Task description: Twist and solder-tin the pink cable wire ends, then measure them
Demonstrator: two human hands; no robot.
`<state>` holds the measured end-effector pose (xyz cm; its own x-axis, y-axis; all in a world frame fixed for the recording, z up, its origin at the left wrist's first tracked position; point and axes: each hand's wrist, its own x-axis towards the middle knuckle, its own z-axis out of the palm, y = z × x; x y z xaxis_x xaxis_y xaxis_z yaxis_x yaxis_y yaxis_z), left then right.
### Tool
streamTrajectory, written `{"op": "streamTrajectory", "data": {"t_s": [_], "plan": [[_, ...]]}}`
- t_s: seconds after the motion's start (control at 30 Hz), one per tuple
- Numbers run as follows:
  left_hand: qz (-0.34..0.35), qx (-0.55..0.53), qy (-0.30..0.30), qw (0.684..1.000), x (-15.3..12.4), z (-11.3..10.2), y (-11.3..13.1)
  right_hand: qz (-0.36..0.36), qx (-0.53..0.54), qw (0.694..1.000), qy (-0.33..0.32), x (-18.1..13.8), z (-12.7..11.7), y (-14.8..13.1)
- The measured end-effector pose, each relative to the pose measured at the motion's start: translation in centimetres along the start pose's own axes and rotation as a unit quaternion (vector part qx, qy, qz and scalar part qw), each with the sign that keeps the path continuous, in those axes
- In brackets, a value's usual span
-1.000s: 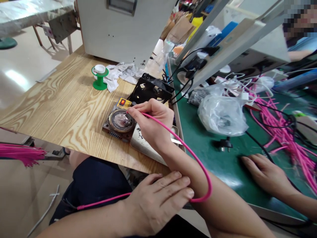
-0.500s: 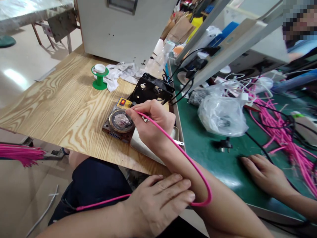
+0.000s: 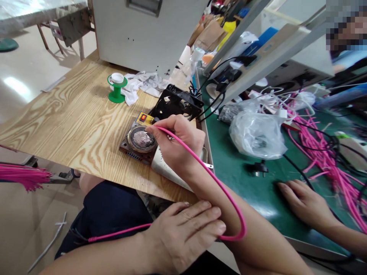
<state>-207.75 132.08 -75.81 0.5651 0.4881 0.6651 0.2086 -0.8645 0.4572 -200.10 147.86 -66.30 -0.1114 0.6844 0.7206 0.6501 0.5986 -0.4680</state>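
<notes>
My right hand (image 3: 183,141) pinches a pink cable (image 3: 219,181) near one end, just above a round solder pot (image 3: 140,138) with dull silvery metal in it. The cable's tip is hidden by my fingers. From there the cable loops along my right forearm and back under my left hand (image 3: 186,235). That hand lies flat across the forearm, fingers stretched out, with the cable passing beneath its palm. On the left, the cable's other end, with dark loose wires, comes out over my dark-clothed leg. A lit red switch (image 3: 143,118) sits behind the pot.
Behind the pot stands a black fan (image 3: 177,103); a metal tray (image 3: 169,170) is beside it. A green spool (image 3: 116,89) and a white rag (image 3: 146,84) lie farther back. Another person's hand (image 3: 304,202) rests on the green table near a plug (image 3: 259,168) and pink cables (image 3: 323,149).
Both hands keep their pose and place, with the cable held at the solder pot. The view has shifted very slightly.
</notes>
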Motion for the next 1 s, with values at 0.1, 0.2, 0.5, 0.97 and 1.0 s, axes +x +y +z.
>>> {"op": "streamTrajectory", "data": {"t_s": [0.1,0.2,0.5,0.97,1.0], "plan": [[0.003,0.001,-0.005,1.000,0.1,0.0,-0.1,0.005,-0.001,1.000,-0.008,0.0,0.1,0.0],[0.007,0.003,0.003,1.000,0.1,-0.1,-0.1,0.002,0.010,1.000,0.000,0.0,0.3,0.1],[0.006,-0.009,0.063,0.998,0.5,-0.3,0.0,0.032,0.018,0.999,0.000,0.1,1.0,-0.1],[-0.002,-0.030,0.047,0.998,0.0,0.0,0.0,0.061,0.016,0.998,-0.022,0.0,1.2,-0.4],[-0.002,-0.030,0.042,0.999,-0.1,0.0,0.0,0.060,0.016,0.998,-0.023,0.0,1.2,-0.3]]}}
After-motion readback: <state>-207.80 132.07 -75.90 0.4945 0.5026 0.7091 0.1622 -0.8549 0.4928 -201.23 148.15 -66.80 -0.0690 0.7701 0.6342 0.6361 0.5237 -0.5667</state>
